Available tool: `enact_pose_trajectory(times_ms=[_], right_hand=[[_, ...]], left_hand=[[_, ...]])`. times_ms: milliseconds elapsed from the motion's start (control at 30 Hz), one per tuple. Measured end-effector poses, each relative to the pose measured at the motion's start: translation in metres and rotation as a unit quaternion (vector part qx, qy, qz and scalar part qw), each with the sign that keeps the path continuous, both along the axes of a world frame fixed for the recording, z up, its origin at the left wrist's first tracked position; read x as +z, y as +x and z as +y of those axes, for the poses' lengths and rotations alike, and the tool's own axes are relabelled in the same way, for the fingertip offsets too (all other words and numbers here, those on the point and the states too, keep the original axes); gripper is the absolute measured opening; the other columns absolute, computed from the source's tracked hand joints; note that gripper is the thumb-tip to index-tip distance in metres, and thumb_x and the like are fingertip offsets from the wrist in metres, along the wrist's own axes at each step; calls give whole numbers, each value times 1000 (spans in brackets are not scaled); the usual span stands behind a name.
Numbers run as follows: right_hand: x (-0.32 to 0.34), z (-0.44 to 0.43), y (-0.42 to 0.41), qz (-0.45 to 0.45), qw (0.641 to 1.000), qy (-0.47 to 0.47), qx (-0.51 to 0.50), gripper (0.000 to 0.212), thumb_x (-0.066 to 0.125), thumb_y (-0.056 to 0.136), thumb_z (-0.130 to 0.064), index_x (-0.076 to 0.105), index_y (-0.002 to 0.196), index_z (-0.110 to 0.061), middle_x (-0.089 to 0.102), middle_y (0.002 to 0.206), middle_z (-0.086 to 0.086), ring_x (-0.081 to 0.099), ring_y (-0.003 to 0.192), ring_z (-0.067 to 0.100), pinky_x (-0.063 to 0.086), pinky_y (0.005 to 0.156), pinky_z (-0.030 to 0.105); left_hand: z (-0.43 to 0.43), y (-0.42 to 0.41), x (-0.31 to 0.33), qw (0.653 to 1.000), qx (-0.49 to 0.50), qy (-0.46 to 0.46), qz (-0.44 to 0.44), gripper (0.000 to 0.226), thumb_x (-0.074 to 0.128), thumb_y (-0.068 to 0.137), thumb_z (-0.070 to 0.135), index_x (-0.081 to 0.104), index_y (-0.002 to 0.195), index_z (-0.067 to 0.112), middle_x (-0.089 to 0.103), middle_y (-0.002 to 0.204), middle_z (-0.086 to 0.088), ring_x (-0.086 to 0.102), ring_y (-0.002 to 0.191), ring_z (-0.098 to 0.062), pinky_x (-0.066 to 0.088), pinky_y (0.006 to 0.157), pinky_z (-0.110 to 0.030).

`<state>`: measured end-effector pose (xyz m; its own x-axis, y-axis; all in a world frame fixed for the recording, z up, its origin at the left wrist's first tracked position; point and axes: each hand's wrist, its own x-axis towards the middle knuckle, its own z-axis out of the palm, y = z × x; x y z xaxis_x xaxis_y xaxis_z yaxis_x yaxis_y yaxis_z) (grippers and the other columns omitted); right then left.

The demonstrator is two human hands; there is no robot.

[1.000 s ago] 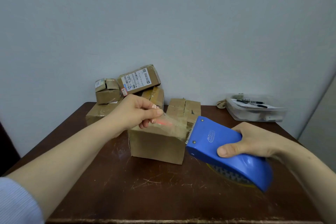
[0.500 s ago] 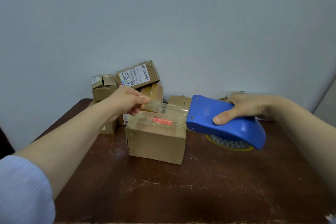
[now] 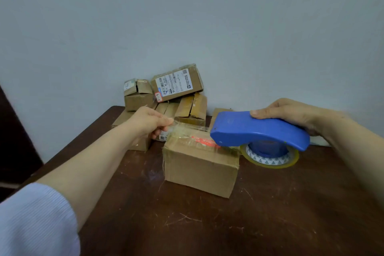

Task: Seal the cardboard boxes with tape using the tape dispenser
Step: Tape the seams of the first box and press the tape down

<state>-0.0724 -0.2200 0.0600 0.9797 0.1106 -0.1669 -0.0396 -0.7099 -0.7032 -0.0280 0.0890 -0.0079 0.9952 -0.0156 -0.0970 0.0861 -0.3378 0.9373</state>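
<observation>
A small cardboard box [image 3: 200, 169] stands in the middle of the dark wooden table [image 3: 207, 224], with red print on its top. My right hand [image 3: 291, 113] grips the blue tape dispenser [image 3: 259, 130], held level just above the box's right end, its roll of clear tape [image 3: 270, 157] hanging beneath. A strip of clear tape [image 3: 190, 128] runs from the dispenser's front leftward over the box top. My left hand [image 3: 148, 121] pinches the free end of that strip beyond the box's far left corner.
Several more cardboard boxes [image 3: 176, 84] are piled against the grey wall behind the box, one bearing a white shipping label. The table's left edge runs diagonally near a dark door.
My right hand has lifted the dispenser and levelled it over the box's right end. My left hand has drawn the tape end left and farther back, stretching the strip across the box top.
</observation>
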Motion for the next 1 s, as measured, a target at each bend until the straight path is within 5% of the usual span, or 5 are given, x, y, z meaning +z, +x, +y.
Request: enact_pose_trajectory(times_ms=[233, 500, 1000], right_hand=[[16, 15, 13, 36, 997, -61, 15, 47, 65, 62, -55, 62, 59, -8, 61, 52, 5, 56, 41, 15, 43, 50, 26], [23, 36, 30, 27, 995, -91, 5, 41, 70, 73, -48, 65, 65, -8, 63, 52, 3, 57, 44, 17, 44, 52, 28], [5, 55, 41, 44, 986, -158, 26, 43, 70, 74, -52, 61, 59, -13, 57, 42, -6, 53, 39, 10, 41, 51, 25]], left_hand=[[4, 11, -14, 1000, -11, 5, 24, 12, 70, 84, 16, 72, 83, 4, 58, 53, 1, 37, 43, -9, 34, 42, -20], [10, 16, -18, 1000, 9, 22, 19, 27, 66, 88, 14, 62, 62, 8, 52, 44, 3, 34, 40, -9, 30, 38, -18], [7, 16, -57, 996, 19, 84, 9, 32, 60, 93, 27, 68, 84, -2, 52, 64, -7, 36, 48, -14, 33, 46, -24]])
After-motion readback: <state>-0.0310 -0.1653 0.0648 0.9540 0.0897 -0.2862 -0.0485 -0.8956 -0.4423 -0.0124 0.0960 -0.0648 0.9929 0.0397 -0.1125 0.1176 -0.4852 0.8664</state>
